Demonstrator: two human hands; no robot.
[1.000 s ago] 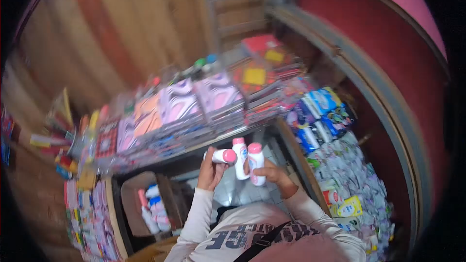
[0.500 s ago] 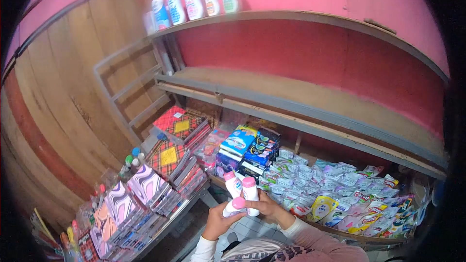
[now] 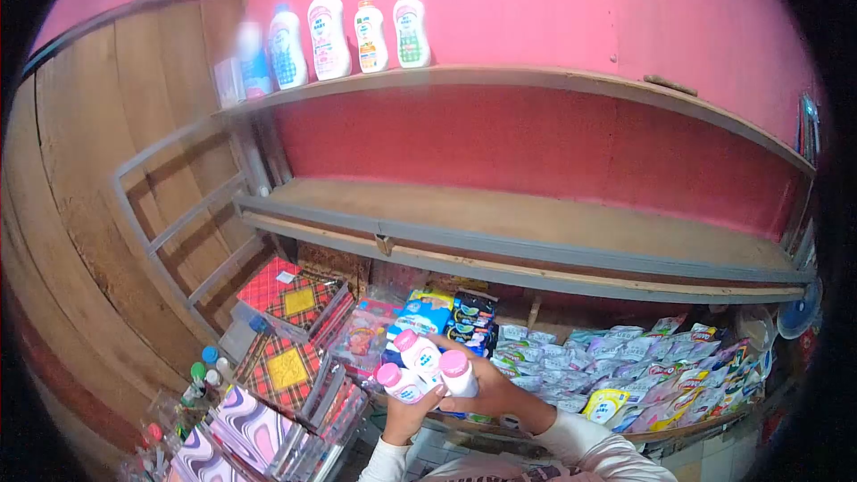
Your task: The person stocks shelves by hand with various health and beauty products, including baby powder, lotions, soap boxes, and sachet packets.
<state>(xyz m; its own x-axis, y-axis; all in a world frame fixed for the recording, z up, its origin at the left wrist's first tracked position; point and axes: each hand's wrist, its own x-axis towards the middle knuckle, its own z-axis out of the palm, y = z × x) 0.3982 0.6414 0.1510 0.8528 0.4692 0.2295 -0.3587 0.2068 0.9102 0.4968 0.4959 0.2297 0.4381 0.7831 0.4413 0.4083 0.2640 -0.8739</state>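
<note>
Three white baby powder bottles with pink caps are bunched together in front of me. My left hand [image 3: 411,417] is closed around the left powder bottle [image 3: 408,389], its thumb near the middle one. My right hand [image 3: 500,393] wraps around the right powder bottle [image 3: 463,384], and its fingers reach behind the middle powder bottle [image 3: 423,360]. All three lean with their caps toward me. Behind them stand the stacked blue and dark packs [image 3: 420,317], partly covered by my hands and the bottles.
Several powder bottles [image 3: 328,40] stand along the left part of the upper shelf [image 3: 536,80]. Below it runs a wooden shelf [image 3: 536,217]. Sachets [image 3: 625,366] fill the low tray at right. Plaid boxes [image 3: 290,303] and swirl-patterned notebooks [image 3: 245,424] are stacked at left.
My view has tilted up and turned right, bringing more of the shelves into sight. Both hands still hold the three bottles, which now sit in front of the stacked packs.
</note>
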